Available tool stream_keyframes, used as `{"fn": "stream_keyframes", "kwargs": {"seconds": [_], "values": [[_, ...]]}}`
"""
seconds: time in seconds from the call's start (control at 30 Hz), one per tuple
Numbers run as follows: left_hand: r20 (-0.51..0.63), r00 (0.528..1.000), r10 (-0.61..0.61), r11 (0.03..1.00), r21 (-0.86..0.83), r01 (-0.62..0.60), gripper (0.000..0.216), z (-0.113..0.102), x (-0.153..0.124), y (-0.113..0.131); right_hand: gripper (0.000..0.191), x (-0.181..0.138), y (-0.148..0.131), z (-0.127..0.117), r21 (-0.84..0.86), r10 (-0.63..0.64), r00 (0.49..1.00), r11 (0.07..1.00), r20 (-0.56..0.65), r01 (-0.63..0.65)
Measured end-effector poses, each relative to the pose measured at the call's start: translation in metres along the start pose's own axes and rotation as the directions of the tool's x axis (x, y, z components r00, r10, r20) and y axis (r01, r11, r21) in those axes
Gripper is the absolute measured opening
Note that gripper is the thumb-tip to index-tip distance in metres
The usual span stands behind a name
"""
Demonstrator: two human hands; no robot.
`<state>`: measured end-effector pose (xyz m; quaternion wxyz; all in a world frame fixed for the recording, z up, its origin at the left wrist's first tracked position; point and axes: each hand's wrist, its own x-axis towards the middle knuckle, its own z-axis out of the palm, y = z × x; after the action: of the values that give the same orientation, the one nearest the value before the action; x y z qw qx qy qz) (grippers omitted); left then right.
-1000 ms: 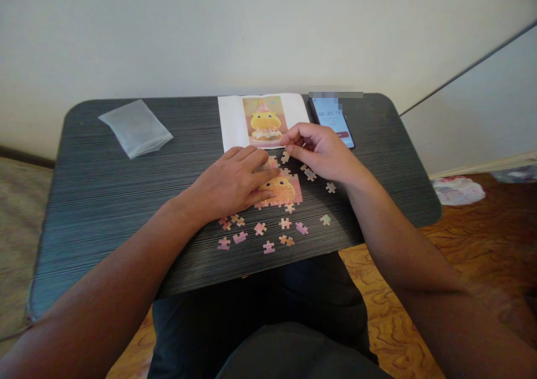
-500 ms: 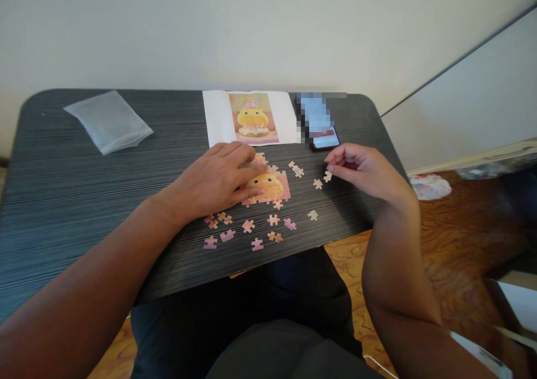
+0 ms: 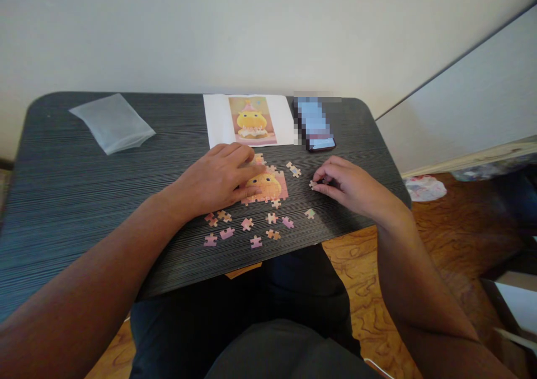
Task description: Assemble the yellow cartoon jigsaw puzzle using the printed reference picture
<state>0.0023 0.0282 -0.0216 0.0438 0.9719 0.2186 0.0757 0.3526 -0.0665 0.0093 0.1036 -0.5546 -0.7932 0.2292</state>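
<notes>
My left hand (image 3: 226,172) lies with fingers apart over the left side of a partly joined jigsaw puzzle (image 3: 272,184), which shows a yellow figure with dark eyes. Its fingers cover part of the picture. To the right, my right hand (image 3: 342,183) pinches a small puzzle piece (image 3: 312,185) between thumb and fingertips, close to the tabletop. Two joined pieces (image 3: 293,169) rest between the puzzle and this hand. A pale piece with a green patch (image 3: 309,214) is nearer to me. Several loose pink and orange pieces (image 3: 255,242) are scattered below the puzzle.
Behind the puzzle, a printed sheet (image 3: 216,121) bears the same yellow figure. A phone (image 3: 321,144), partly pixelated, lies right of it. At the far left is a clear plastic bag (image 3: 112,124). The dark table (image 3: 176,116) meets a pale wall.
My right hand has moved left and slightly down, onto the loose piece left of it. The other piece by its fingertips is now out of sight. My left hand stays on the puzzle.
</notes>
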Motion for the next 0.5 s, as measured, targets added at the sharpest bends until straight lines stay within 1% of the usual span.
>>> {"fn": "stream_keyframes", "kwargs": {"seconds": [0.1, 0.23, 0.3, 0.4, 0.5], "values": [[-0.010, 1.000, 0.002, 1.000, -0.006, -0.002, 0.039, -0.0007, -0.0002, 0.0009, 0.009, 0.0020, -0.0014, -0.0002, -0.012, -0.004, 1.000, 1.000, 0.027, 0.004], [-0.011, 1.000, -0.002, 1.000, 0.005, 0.002, 0.037, -0.0017, 0.0003, 0.0026, 0.010, 0.0042, -0.0023, 0.0001, 0.068, 0.072, 0.995, 0.995, 0.073, -0.077], [-0.020, 1.000, 0.011, 1.000, 0.014, -0.011, 0.037, -0.0020, 0.0005, 0.0030, 0.013, 0.0050, -0.0039, -0.0001, 0.089, 0.079, 0.995, 0.993, 0.055, -0.084], [-0.031, 0.999, 0.017, 1.000, 0.014, -0.017, 0.036, -0.0020, 0.0005, 0.0031, 0.018, 0.0041, -0.0070, 0.0000, 0.051, 0.055, 0.998, 0.997, 0.021, -0.056], [-0.047, 0.999, 0.012, 1.000, -0.023, -0.013, 0.036, -0.0009, -0.0003, 0.0025, 0.016, 0.0008, -0.0075, 0.0024, -0.009, 0.046, 0.999, 0.999, 0.024, -0.046]]}}
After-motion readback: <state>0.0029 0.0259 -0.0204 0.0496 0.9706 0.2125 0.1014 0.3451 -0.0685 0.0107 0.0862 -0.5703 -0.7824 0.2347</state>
